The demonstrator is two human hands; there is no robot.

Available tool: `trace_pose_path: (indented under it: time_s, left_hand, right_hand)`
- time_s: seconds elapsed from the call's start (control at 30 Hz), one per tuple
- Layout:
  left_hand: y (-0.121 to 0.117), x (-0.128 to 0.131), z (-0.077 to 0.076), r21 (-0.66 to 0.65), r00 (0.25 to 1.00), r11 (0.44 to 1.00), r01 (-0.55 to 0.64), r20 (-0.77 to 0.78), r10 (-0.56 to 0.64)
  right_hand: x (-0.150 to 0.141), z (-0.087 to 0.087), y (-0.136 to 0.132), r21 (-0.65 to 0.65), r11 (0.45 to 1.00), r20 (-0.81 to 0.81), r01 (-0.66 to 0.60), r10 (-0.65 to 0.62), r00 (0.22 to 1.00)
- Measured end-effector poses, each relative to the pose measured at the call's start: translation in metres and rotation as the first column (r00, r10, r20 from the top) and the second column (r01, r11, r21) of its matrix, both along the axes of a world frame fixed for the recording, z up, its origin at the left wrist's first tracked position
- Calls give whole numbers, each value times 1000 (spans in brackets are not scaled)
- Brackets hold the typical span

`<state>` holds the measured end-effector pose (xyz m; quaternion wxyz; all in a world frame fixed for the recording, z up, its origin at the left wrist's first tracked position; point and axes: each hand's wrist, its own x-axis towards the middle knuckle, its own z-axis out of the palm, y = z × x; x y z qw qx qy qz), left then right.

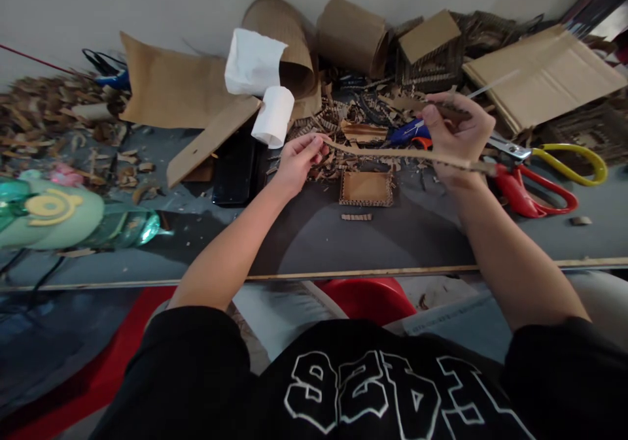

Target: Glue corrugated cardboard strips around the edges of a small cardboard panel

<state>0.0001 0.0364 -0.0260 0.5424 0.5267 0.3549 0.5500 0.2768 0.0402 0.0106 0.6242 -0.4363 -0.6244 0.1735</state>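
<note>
My left hand [300, 163] pinches one end of a long, narrow cardboard strip [392, 153]. The strip stretches to the right and passes across my right wrist. My right hand [461, 133] is raised, its fingers closed on a brown cardboard piece [405, 103]; a thin pale stick [493, 84] shows beyond it. Below the strip, a small open cardboard box [367, 187] with corrugated walls rests on the table. A short corrugated piece [357, 217] lies just in front of it.
Scissors with red and yellow handles [534, 188] lie by my right wrist. A white paper roll [273, 117], black phone [234, 172] and cardboard board [213, 140] are at left. Green bottle [122, 225] lies far left. Cardboard scraps [44, 119] and rolled cardboard [350, 34] line the wall.
</note>
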Motion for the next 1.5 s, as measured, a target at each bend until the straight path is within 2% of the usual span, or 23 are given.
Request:
trace_pose_path:
  time_s: [0.1,0.2,0.27,0.33,0.43,0.5,0.57,0.63,0.7,0.8,0.97,1.1,1.27,1.43,1.5]
  left_hand:
    - [3,-4,-1,33,996,999,17,-85,-14]
    - [3,-6,-1,113,980,994,0,-198,22]
    - [1,-6,-1,204,937,978,-27,-336,96]
    - [-1,-5,-1,313,839,949,-46,-503,206]
    - [-7,-3,-1,483,620,875,-34,-676,397]
    - [-13,0,0,594,521,803,-51,-670,529]
    - [-20,3,1,697,482,713,-80,-599,639]
    - [-27,7,4,769,473,637,-47,-544,693]
    - [-32,12,5,802,478,596,27,-534,697]
    - [-38,18,5,807,486,582,101,-550,679]
    - [-40,22,1,824,501,557,101,-526,687]
    - [-39,21,1,811,501,577,96,-540,676]
    - [-40,22,3,753,537,654,69,-581,612]
    - [-41,24,6,766,532,639,65,-569,627]
    - [-41,24,8,758,531,650,57,-574,623]
  right_hand:
    - [0,1,-2,52,999,5,13,-13,1000]
    - [1,0,-4,94,996,158,-2,-13,987]
    - [0,-2,-6,149,988,262,-40,-1,965]
    - [-4,-4,-9,179,978,332,-103,39,942]
    - [-14,-7,-15,131,969,420,-209,136,897]
    - [-21,-9,-19,92,963,466,-253,183,866]
    - [-26,-10,-22,78,957,494,-278,205,845]
    - [-29,-11,-24,98,947,511,-307,217,832]
    - [-31,-12,-25,128,931,538,-343,225,812]
    - [-32,-14,-25,149,914,608,-378,217,764]
    - [-35,-18,-26,209,886,662,-414,183,727]
    - [-37,-20,-27,233,874,640,-426,192,744]
    - [-36,-21,-26,203,897,650,-392,175,739]
    - [-35,-22,-26,169,916,686,-363,156,711]
    - [-34,-22,-25,174,915,684,-364,153,713]
